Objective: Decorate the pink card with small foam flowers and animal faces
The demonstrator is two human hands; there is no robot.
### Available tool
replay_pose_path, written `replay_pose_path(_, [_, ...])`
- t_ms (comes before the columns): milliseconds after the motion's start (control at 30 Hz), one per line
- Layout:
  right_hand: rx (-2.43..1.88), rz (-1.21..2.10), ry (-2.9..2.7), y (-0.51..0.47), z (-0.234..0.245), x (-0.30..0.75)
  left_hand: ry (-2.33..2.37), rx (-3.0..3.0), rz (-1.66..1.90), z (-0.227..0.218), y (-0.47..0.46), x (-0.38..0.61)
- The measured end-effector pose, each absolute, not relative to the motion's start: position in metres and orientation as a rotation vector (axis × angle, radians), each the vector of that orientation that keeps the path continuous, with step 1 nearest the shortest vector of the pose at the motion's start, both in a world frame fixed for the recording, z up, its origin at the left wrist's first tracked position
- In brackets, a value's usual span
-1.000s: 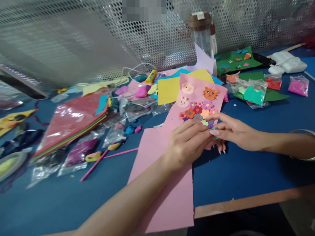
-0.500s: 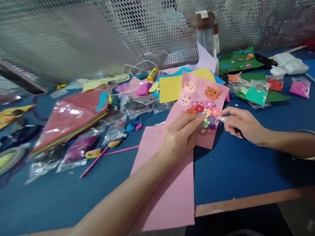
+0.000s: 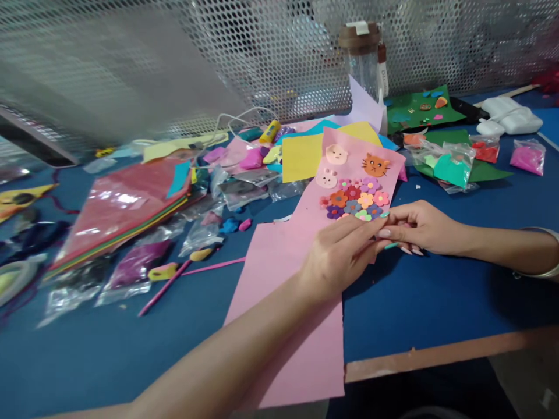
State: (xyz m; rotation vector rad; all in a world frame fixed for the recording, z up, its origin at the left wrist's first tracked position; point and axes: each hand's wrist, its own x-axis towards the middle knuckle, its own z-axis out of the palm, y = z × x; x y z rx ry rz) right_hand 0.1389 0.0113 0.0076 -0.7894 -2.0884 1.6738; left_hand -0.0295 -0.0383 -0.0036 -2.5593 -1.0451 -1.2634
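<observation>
Lengthwise, the decorated pink sheet (image 3: 355, 160) points away; the fingers (image 3: 358, 237) meet, hold unclear.

We have flowers (image 3: 353, 206) on the card (image 3: 351, 167), a cat (image 3: 375, 165) behind them, a bottle (image 3: 362, 64) behind the card, sheets (image 3: 124, 201) left of the card, our left hand (image 3: 336, 256) over its near end, our right hand (image 3: 423, 228) alongside

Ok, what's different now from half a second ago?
The left hand has shifted right across the flowers, and its fingertips now meet the right hand; the two were apart. Whether anything small is between them is hidden. The cat and the visible flowers stayed put.
</observation>
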Motion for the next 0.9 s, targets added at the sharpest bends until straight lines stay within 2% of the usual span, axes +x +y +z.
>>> replay_pose_path(233, [-0.748, 1.872, -2.055, 0.016, 0.012, 0.139, -0.867, -2.516, -1.296, 0.0, -0.037, -0.033])
replay_pose_path(467, [-0.678, 1.723, -2.125, 0.019, 0.011, 0.142, -0.958, -2.578, -1.321, 0.0, -0.036, -0.035])
replay_pose_path(700, [-0.712, 1.735, -2.103, 0.015, 0.015, 0.141, -1.019, -2.674, -1.337, -0.001, -0.036, -0.034])
replay_pose_path(900, [-0.862, 1.613, -1.826, 0.019, 0.006, 0.14, -1.268, -2.51, -1.32, 0.009, -0.038, -0.042])
